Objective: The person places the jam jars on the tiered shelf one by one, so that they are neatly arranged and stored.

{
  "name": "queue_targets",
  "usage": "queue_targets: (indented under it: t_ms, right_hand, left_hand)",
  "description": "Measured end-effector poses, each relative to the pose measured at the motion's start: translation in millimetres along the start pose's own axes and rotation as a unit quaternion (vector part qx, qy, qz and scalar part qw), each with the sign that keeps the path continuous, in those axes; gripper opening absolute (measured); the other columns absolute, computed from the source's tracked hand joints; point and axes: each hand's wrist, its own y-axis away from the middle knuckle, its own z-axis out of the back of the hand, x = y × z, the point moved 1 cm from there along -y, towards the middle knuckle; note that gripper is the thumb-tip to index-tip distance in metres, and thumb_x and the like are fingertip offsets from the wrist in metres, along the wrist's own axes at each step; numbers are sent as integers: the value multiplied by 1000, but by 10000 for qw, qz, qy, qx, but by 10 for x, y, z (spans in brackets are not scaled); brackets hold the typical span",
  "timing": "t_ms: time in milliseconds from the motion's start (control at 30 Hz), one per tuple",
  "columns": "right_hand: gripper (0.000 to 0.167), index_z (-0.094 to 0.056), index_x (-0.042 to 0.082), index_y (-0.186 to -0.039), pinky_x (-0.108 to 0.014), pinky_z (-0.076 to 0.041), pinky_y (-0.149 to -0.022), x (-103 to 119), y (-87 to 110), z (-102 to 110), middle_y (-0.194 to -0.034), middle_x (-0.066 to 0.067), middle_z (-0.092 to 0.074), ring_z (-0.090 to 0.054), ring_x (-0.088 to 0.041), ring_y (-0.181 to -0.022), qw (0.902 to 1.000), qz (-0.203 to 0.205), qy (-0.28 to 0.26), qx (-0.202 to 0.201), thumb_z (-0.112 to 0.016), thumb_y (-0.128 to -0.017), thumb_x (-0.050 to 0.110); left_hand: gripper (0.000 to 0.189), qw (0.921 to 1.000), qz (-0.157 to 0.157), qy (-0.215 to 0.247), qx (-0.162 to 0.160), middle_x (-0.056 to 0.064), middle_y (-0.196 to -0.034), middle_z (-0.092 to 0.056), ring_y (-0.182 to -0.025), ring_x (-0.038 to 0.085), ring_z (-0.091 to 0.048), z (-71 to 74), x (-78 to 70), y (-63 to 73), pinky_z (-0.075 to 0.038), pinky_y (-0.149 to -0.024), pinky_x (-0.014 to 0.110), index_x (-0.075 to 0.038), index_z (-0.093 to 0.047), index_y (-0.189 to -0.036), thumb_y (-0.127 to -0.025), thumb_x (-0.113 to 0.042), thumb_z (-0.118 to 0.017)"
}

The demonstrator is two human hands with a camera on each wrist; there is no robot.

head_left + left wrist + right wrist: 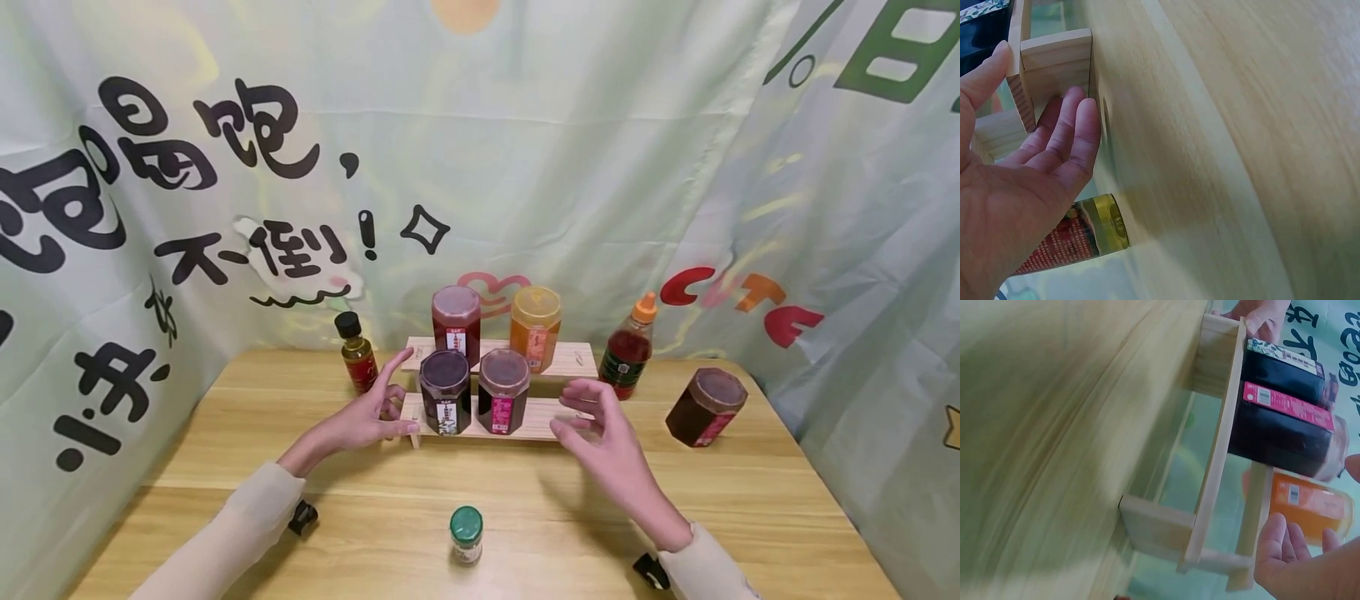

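Observation:
A two-step wooden rack (546, 410) stands at the back of the table. On its lower step are two dark jars: one with a white label (445, 390) and one with a magenta label (504, 387). A red jar (456, 312) and an orange jar (536, 321) sit on the upper step. My left hand (369, 417) is at the rack's left end, its thumb against the lower plank and other fingers loosely bent beside the end support (1057, 62). At the right end, my right hand (603, 429) has relaxed, spread fingers and holds nothing.
Beside my left hand stands a black-capped bottle (358, 354) with a red label. A sauce bottle (628, 350) with an orange cap is at the right, and another dark jar (705, 408) beyond it. A green-capped shaker (467, 533) stands in front. Printed cloth (585, 183) hangs behind the table.

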Motion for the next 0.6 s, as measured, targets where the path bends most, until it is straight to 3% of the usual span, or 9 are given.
queue_targets:
  t_ms: [233, 367, 600]
  right_hand:
    - [50, -52, -1, -143, -19, -52, -99, 16, 75, 236, -138, -16, -63, -63, -19, -124, 9969, 445, 454, -460, -79, -100, 1]
    - [51, -54, -1, -143, -15, -49, -98, 26, 96, 395, -134, -14, -66, -63, -15, -122, 9908, 593, 933, -786, -80, -99, 0]
    - [58, -52, 1, -147, -11, -38, -105, 14, 129, 775, -140, -12, -62, -55, -3, -127, 9766, 282, 1724, -1257, -82, -100, 11]
  left_hand:
    - [119, 10000, -22, 41, 3, 15, -96, -58, -76, 26, -60, 6, 8, 7, -51, -56, 29, -38, 4, -175, -99, -6, -82]
    - [120, 10000, -22, 10, 0, 15, -98, -58, -77, 27, -61, 9, 18, 12, -52, -56, 30, -37, 4, -175, -99, -6, -83]
    - [120, 10000, -73, -7, 33, 17, -98, -60, -77, 29, -64, 4, 20, 0, -56, -57, 38, -38, 5, -175, -99, -7, -82]
